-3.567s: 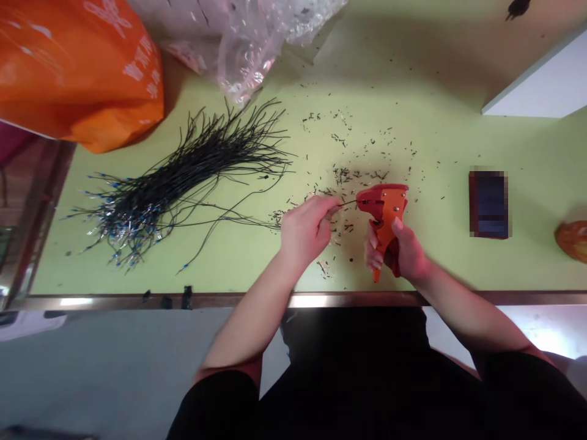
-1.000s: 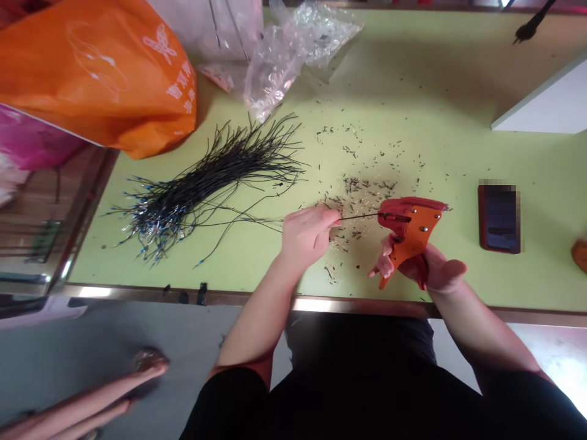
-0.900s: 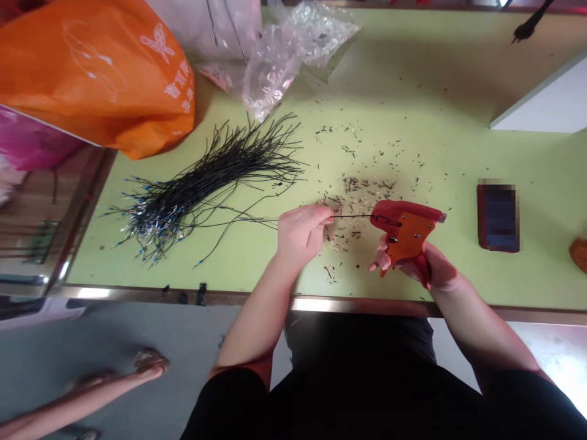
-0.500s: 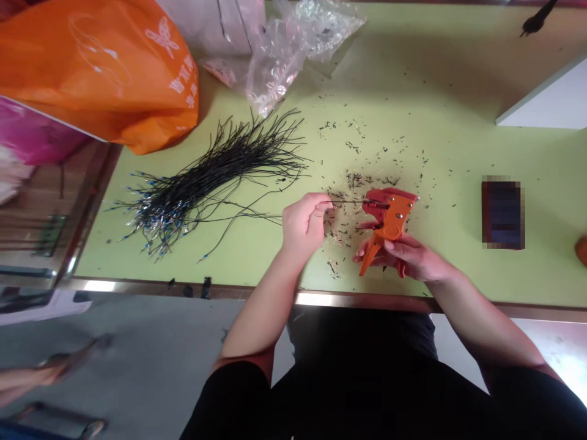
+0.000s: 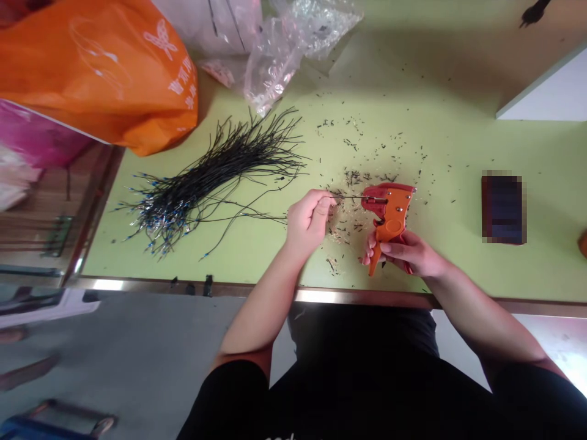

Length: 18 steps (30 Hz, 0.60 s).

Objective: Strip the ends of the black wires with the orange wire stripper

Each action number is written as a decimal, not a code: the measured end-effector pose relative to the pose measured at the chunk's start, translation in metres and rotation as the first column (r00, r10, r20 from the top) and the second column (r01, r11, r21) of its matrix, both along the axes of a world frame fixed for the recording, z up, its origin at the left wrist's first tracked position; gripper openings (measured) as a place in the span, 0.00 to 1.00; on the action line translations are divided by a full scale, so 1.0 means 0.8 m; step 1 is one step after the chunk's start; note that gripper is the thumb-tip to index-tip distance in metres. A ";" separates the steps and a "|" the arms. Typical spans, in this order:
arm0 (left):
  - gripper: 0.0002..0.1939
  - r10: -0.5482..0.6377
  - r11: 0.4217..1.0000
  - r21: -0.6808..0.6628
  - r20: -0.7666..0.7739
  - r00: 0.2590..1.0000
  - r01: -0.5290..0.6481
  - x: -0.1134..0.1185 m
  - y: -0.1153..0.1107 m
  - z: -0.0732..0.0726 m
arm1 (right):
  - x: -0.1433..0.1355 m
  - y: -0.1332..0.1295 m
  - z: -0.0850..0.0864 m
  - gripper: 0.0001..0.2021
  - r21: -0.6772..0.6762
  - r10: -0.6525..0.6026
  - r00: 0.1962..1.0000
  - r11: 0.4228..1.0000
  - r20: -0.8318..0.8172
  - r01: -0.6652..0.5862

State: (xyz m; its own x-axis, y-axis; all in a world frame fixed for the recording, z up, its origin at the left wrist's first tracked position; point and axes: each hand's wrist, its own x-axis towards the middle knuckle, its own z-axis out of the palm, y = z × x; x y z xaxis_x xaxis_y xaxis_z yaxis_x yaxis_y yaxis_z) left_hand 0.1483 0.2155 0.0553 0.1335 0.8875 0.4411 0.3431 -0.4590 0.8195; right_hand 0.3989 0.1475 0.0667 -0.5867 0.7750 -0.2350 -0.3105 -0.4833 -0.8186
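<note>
My left hand (image 5: pixel 310 219) pinches a thin black wire (image 5: pixel 351 197) whose end reaches into the jaws of an orange and red wire stripper (image 5: pixel 393 214). The rest of that wire appears to trail left from under the hand. Wrapped around the stripper's handles is my right hand (image 5: pixel 408 252), its fingers partly hidden behind the tool. A large bundle of black wires (image 5: pixel 224 165) lies to the left, with blue and silvery tips at its lower left end.
Short wire scraps (image 5: pixel 355 177) litter the green table (image 5: pixel 449 244). Clear plastic bags (image 5: pixel 279 55) and an orange bag (image 5: pixel 101 73) sit at the back left. A dark blurred rectangular object (image 5: pixel 503 209) lies at right, below a white panel (image 5: pixel 550 91). A black plug (image 5: pixel 534 13) is at the far right.
My right fingers have closed further, bringing the stripper's handles nearer each other. My left hand has shifted slightly to the right, still holding the wire in the jaws.
</note>
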 end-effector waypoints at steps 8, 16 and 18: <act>0.26 -0.061 0.998 -0.023 -0.038 0.997 0.060 0.001 -0.003 0.004 | 0.005 0.002 0.000 0.20 -0.040 0.006 0.998 0.999 -0.059 -0.008; 0.28 -0.093 0.991 -0.088 0.078 0.993 0.100 -0.004 -0.001 -0.003 | 0.012 0.010 -0.002 0.25 -0.015 -0.024 0.999 1.000 -0.042 0.023; 0.28 -0.106 0.989 -0.092 0.109 0.988 0.116 -0.004 -0.001 -0.002 | 0.013 0.012 -0.003 0.27 -0.011 -0.021 0.999 1.000 -0.034 0.021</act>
